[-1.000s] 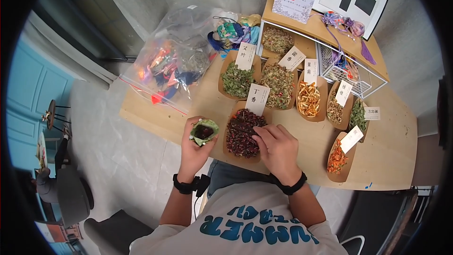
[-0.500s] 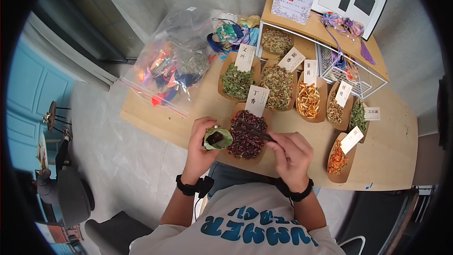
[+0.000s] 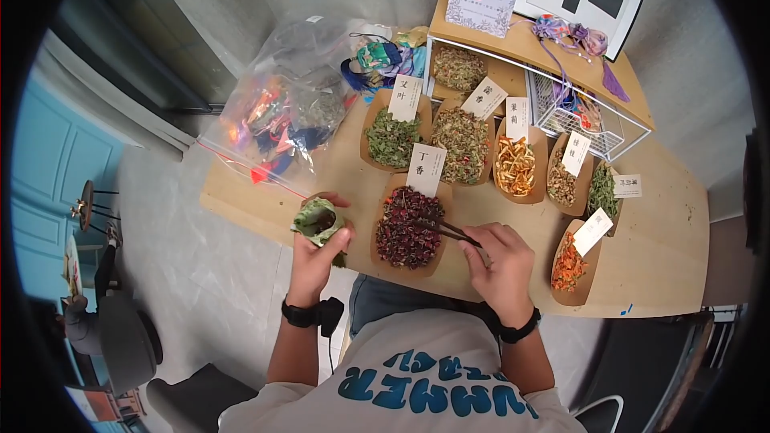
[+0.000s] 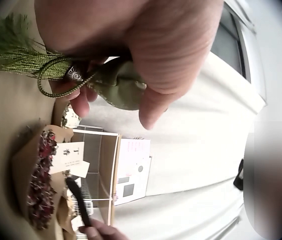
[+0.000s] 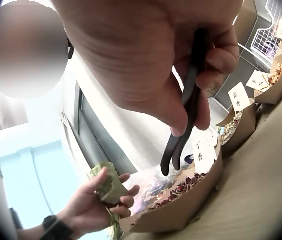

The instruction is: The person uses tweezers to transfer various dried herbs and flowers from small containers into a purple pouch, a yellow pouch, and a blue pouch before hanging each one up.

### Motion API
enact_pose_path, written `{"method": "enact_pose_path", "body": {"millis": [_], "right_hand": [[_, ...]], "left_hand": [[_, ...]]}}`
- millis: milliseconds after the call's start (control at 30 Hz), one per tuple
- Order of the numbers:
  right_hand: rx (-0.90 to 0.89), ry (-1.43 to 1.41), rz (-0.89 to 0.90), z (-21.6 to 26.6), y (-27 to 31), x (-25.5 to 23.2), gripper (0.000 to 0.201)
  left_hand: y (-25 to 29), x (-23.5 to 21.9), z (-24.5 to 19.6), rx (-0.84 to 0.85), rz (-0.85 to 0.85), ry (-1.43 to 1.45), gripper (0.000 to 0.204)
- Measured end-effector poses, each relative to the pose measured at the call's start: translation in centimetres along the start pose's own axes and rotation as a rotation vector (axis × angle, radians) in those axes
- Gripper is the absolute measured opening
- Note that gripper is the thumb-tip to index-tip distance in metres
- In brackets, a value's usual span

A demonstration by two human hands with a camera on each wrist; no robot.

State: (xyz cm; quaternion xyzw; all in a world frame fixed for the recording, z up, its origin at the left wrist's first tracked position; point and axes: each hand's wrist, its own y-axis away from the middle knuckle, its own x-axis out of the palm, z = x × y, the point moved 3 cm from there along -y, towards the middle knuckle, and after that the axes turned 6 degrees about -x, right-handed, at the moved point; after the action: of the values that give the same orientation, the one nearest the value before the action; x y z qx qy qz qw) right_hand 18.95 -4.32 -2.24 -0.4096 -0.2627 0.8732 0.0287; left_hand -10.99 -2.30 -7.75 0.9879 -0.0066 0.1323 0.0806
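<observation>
A small green fabric pouch (image 3: 320,230) with an open mouth is held in my left hand (image 3: 315,266), left of the nearest paper tray (image 3: 416,270). In the left wrist view a green cord loop (image 4: 40,85) and a green tassel (image 4: 8,52) hang from the pouch. My right hand (image 3: 505,269) grips dark tongs (image 3: 459,232), whose tips point down over the dark red dried petals (image 3: 405,240) in that tray. The two tips stand slightly apart in the right wrist view. A white label card (image 3: 426,170) stands at the tray's far end.
More paper trays hold green leaves (image 3: 391,140), mixed dried herbs (image 3: 459,144), yellow-brown pieces (image 3: 514,167) and orange petals (image 3: 569,266). A clear bag (image 3: 277,116) of colourful items lies at the left. Behind stands a wooden shelf (image 3: 577,72) with a wire basket (image 3: 581,124).
The pouch in my left hand came towards the tray, then moved back left, away from it. My right hand drew to the right, and the tongs now angle down into the petals.
</observation>
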Motion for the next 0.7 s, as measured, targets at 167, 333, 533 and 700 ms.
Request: {"method": "enact_pose_path", "body": {"millis": [167,333,533,700], "right_hand": [[-0.030,0.147,0.077,-0.1,0.9,1.2,0.020],[-0.060,0.124,0.094,-0.3,1.1,1.6,0.019],[-0.065,0.009,-0.046,-0.1,1.0,0.5,0.022],[-0.141,-0.167,-0.120,2.6,-0.2,-0.8,0.028]], "left_hand": [[-0.3,0.4,-1.2,0.093,0.153,0.211,0.076],[-0.6,0.0,0.4,0.093,0.042,-0.168,0.065],[-0.2,1.3,-0.2,0.146,-0.026,-0.419,0.049],[-0.5,2.8,-1.2,0.263,-0.034,-0.596,0.049]]}}
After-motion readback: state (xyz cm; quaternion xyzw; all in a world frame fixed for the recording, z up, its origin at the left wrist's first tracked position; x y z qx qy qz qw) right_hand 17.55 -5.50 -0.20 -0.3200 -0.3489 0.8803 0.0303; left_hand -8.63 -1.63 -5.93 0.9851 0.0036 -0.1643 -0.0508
